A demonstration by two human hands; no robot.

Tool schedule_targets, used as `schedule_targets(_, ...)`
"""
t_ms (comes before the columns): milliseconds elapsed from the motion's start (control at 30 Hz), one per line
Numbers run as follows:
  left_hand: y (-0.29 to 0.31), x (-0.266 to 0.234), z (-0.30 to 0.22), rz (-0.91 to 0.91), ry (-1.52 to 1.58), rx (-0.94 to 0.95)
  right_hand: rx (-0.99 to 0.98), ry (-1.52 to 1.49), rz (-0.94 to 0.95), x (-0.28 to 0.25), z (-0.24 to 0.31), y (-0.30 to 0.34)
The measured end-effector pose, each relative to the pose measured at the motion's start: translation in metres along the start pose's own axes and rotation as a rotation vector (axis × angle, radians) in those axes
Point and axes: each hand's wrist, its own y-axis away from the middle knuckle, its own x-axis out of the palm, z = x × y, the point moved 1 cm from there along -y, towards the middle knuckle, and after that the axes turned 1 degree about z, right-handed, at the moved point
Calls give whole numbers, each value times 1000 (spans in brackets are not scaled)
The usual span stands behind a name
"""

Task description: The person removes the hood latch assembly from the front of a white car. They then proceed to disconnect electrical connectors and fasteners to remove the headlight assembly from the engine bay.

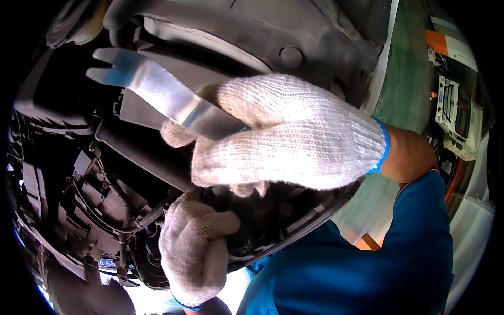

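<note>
Pry tool: flat metal bar with a forked tip, clamped in the right hand, fingers wrapped tight round the shank. The bar runs up and left from the fist; the fork sits against dark plastic trim near the upper left of the car underbody. Whether the tip is actually seated in anything, can't tell. Left hand is lower down, fingers curled narrow onto a dark round part at the underbody's lower edge, right under the other fist. Both hands wear white knit gloves. Blue sleeve comes in from the lower right. Black hose and wiring hang left of the left hand. Green floor shows at the right.
</note>
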Motion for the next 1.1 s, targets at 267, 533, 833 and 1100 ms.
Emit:
schedule_targets(267,11,-5,12,-129,269,56,-263,165,17,-5,-15,0)
schedule_targets(533,45,19,-7,-374,-23,42,-409,242,-71,-10,-22,-10)
schedule_targets(833,65,14,-5,-128,-489,119,-62,-281,-90,-9,-9,-6)
schedule_targets(1100,69,14,-5,-215,-596,179,29,-570,-161,-4,4,-1)
